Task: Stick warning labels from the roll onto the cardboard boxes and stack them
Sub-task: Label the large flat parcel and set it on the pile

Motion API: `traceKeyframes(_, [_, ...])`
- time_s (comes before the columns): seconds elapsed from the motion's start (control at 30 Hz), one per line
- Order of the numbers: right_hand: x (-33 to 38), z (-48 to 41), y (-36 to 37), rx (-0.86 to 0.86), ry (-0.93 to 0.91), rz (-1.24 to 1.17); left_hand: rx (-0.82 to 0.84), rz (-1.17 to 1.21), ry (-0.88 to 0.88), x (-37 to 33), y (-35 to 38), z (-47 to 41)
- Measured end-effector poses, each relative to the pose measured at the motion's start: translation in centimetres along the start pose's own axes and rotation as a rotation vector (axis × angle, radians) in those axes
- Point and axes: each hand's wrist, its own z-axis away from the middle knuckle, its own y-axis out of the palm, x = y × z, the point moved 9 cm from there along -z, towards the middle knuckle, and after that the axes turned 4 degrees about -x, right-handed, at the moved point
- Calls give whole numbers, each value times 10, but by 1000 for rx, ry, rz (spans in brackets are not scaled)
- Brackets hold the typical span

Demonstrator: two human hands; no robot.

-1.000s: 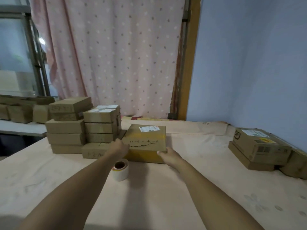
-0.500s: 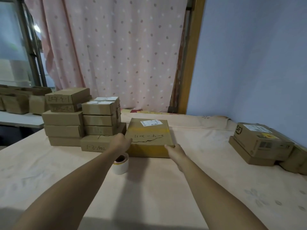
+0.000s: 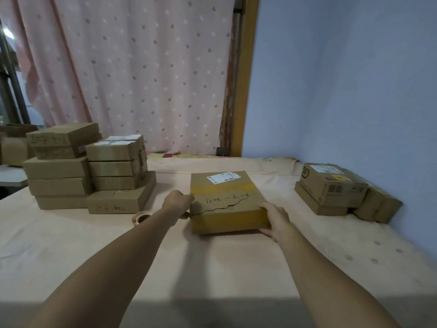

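The cardboard box (image 3: 224, 197), gripped by left hand (image 3: 177, 202) and right hand (image 3: 275, 216), has been pulled right of the stack (image 3: 94, 171); labelling is judged pending.

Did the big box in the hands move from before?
Yes. The box went right, away from the stack of boxes and the label roll. Before, it sat right beside that stack. The left hand and right hand hold its sides.

The pink curtain (image 3: 132, 67) is showing grey and white dots; the brown box (image 3: 227, 203) is wearing yellow tape (image 3: 224, 188); the wall (image 3: 343, 79) is looking blue.
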Motion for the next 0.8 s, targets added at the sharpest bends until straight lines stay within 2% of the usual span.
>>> traceKeyframes(0.13, [-2,15,-21,132,-51,322,5,-216,-7,5,6,13])
traceKeyframes(0.2, [-5,17,-28,185,-50,396,16,-259,-18,9,7,15])
traceKeyframes(0.43, [-13,24,-47,247,46,486,82,-164,-55,16,3,25])
traceKeyframes(0.6, [-15,27,-49,256,19,534,117,-173,-44,17,5,26])
traceKeyframes(0.8, [-13,27,-57,241,9,481,-69,-261,135,-3,-2,25])
